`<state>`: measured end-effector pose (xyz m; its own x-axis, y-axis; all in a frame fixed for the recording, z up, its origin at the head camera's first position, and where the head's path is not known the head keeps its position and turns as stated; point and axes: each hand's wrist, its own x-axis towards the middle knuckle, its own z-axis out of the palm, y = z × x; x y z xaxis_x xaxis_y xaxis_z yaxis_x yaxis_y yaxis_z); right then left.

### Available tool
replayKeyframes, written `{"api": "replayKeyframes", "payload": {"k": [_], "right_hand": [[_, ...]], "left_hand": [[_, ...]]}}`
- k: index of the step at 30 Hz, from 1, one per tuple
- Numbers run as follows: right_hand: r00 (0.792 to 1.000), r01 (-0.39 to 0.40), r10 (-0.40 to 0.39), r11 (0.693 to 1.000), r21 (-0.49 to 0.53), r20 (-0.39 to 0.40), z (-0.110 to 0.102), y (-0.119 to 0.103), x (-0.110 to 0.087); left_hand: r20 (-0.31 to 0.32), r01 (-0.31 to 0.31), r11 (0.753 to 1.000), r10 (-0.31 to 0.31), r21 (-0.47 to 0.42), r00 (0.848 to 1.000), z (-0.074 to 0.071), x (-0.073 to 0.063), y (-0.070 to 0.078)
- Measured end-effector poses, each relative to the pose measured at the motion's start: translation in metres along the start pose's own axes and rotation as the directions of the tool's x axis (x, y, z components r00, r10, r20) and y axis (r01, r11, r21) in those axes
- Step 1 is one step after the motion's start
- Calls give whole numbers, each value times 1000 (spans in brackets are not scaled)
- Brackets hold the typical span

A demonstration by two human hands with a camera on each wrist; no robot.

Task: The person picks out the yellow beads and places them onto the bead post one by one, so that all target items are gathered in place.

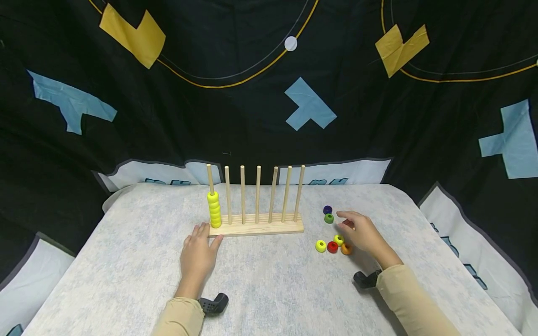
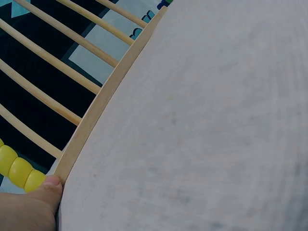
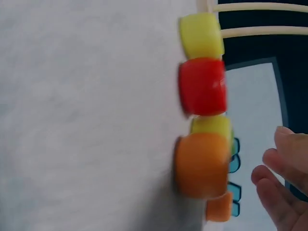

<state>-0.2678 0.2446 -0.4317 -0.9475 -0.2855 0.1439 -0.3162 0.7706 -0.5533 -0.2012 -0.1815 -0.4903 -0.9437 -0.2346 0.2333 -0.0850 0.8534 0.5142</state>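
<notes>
A wooden peg rack with several upright pegs stands on the table; its leftmost peg carries a stack of yellow beads. My left hand rests against the rack's left end, its thumb touching the base's front edge. Over the loose beads at the right hovers my right hand, fingers loosely bent with nothing between them. Close to it lie a purple bead, a green bead, a red bead, an orange bead and two yellow ones. Another orange bead shows in the right wrist view.
A pale mottled cloth covers the table. Behind it hangs a black curtain with blue and gold shapes. Dark wrist cameras sit on both wrists. The rack's other pegs bear no beads.
</notes>
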Motion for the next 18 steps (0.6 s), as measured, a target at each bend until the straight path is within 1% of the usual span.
{"api": "replayKeyframes", "payload": {"k": [5,7,10,18], "right_hand": [[994,-51,50,999,11,94,3,8,-4],[991,-62,60,998,16,118,5,10,-4],[988,-76,73,997,16,133,7,11,-5],[986,-94,92,995,11,137,11,13,-4]], "left_hand": [[7,6,1000,-6,-4,1000,0,0,0],[9,8,1000,-8,-4,1000,0,0,0],[9,5,1000,-5,0,1000,0,0,0],[7,4,1000,-4,0,1000,0,-1,0]]}}
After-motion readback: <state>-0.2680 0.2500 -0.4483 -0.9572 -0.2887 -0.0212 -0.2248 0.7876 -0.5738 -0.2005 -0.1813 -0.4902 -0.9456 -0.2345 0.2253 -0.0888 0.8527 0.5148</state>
